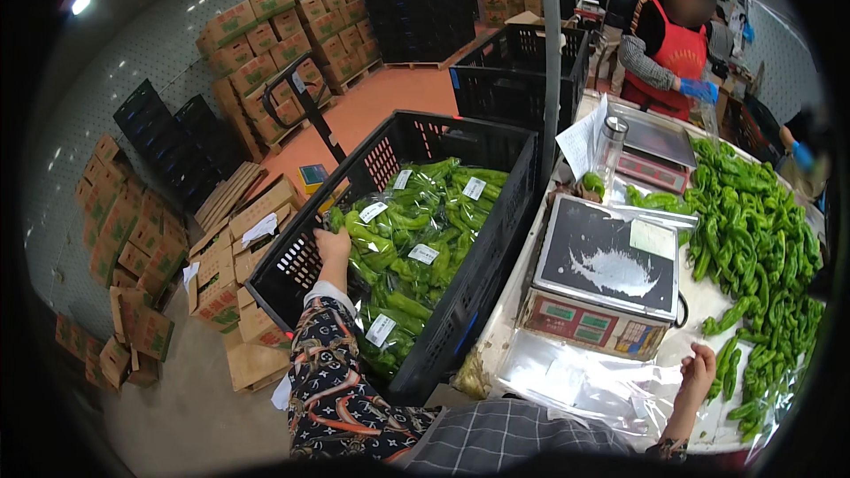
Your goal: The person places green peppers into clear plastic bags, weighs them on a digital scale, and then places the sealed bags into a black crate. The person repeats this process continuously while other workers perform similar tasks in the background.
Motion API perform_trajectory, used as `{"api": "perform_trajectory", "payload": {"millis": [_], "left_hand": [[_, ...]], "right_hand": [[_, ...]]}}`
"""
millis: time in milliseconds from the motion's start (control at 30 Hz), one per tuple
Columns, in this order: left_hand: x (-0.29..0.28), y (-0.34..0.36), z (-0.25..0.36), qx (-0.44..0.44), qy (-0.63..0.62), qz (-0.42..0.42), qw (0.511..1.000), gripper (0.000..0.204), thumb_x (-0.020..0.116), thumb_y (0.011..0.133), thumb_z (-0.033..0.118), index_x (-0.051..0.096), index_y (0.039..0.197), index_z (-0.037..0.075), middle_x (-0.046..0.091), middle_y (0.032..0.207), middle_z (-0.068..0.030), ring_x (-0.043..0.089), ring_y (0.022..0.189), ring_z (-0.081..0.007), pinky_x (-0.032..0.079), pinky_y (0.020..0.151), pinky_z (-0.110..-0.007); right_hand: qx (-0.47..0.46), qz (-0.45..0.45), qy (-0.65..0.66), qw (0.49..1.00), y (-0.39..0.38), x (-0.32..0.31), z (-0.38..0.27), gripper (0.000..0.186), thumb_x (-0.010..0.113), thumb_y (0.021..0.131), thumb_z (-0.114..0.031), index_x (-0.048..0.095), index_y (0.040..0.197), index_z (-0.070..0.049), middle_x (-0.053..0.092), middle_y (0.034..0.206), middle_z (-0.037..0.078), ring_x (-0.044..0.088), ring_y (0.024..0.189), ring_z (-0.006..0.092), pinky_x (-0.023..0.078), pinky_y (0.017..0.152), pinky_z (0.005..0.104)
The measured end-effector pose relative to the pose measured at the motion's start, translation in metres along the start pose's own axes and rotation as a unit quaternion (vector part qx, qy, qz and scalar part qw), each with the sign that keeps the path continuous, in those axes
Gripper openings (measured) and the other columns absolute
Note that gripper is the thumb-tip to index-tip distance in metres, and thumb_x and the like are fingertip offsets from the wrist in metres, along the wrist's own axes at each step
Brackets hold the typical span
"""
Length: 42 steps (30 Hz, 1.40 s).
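Observation:
My left hand (pixel 333 250) reaches into a black plastic crate (pixel 490 294) along its left wall. Its fingers are bent against the end of a clear bag of green peppers (pixel 379 237), partly hidden from view. Several such bags with white labels fill the crate. My right hand (pixel 696 378) hovers over the near right of the table, its fingers loosely bent and apart, with nothing visible in them. Beside it stands a digital scale (pixel 611 274) with white residue on its dark plate. Loose green peppers (pixel 753 221) lie heaped on the right.
Clear plastic bags (pixel 567 381) lie in front of the scale. A second scale (pixel 653 146), a glass bottle (pixel 611 142) and a paper sheet (pixel 582 137) are behind it. A co-worker in a red apron (pixel 664 57) stands across the table. Cardboard boxes (pixel 235 279) flank the crate's left.

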<state>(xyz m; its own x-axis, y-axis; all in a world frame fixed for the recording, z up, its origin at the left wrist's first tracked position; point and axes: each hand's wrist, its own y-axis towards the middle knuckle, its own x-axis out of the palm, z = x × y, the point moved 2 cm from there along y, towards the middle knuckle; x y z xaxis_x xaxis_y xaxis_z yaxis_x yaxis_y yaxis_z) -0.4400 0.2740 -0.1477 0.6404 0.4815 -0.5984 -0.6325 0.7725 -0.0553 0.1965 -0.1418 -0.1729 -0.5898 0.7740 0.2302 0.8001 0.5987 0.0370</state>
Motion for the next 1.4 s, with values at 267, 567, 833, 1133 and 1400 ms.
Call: {"api": "perform_trajectory", "payload": {"millis": [267, 567, 833, 1133, 1400], "left_hand": [[-0.013, 0.004, -0.034, -0.135, 0.003, -0.234, 0.963, 0.066, 0.047, 0.080, 0.049, 0.042, 0.123, -0.001, 0.043, 0.126, -0.0214, 0.046, 0.111, -0.0350, 0.040, 0.087, -0.039], [0.036, -0.098, 0.049, 0.301, 0.475, -0.129, 0.817, 0.079, 0.059, 0.074, 0.047, 0.020, 0.137, 0.019, 0.022, 0.141, -0.0138, 0.024, 0.126, -0.0379, 0.025, 0.090, -0.066], [0.030, -0.065, 0.023, 0.306, 0.455, -0.138, 0.825, 0.092, 0.069, 0.067, 0.029, 0.012, 0.139, 0.022, 0.022, 0.141, -0.0114, 0.023, 0.127, -0.0352, 0.031, 0.091, -0.059], [0.010, -0.088, 0.139, 0.423, 0.028, -0.284, 0.860, 0.067, 0.059, 0.081, 0.019, 0.024, 0.136, 0.005, 0.025, 0.140, -0.0156, 0.025, 0.129, -0.0264, 0.028, 0.100, -0.035], [0.014, -0.372, 0.188, 0.452, -0.084, -0.475, 0.750, 0.057, 0.061, 0.075, 0.012, 0.041, 0.127, 0.006, 0.036, 0.135, -0.0121, 0.037, 0.122, -0.0240, 0.031, 0.098, -0.034]], "right_hand": [[0.031, 0.181, 0.032, 0.982, -0.046, -0.121, 0.005, 0.015, 0.048, 0.085, -0.009, 0.053, 0.099, -0.010, 0.057, 0.099, 0.002, 0.050, 0.064, 0.0057, 0.038, 0.049, 0.0158], [0.006, 0.222, -0.078, 0.972, -0.105, -0.145, -0.056, 0.033, 0.050, 0.089, -0.023, 0.041, 0.119, -0.011, 0.055, 0.110, 0.003, 0.053, 0.076, 0.0072, 0.039, 0.058, 0.0181], [0.046, 0.200, 0.067, 0.977, -0.190, -0.220, -0.029, 0.016, 0.061, 0.081, -0.013, 0.055, 0.096, -0.009, 0.060, 0.088, 0.003, 0.057, 0.075, 0.0137, 0.045, 0.062, 0.0261], [-0.022, 0.105, -0.619, 0.778, -0.132, -0.171, -0.052, 0.031, 0.063, 0.074, -0.017, 0.059, 0.100, -0.001, 0.060, 0.098, 0.016, 0.056, 0.092, 0.0316, 0.044, 0.080, 0.0361], [-0.280, -0.115, -0.656, 0.692, -0.026, -0.104, 0.010, 0.034, 0.065, 0.070, -0.019, 0.060, 0.102, -0.008, 0.060, 0.096, 0.014, 0.055, 0.095, 0.0281, 0.044, 0.081, 0.0337]]}}
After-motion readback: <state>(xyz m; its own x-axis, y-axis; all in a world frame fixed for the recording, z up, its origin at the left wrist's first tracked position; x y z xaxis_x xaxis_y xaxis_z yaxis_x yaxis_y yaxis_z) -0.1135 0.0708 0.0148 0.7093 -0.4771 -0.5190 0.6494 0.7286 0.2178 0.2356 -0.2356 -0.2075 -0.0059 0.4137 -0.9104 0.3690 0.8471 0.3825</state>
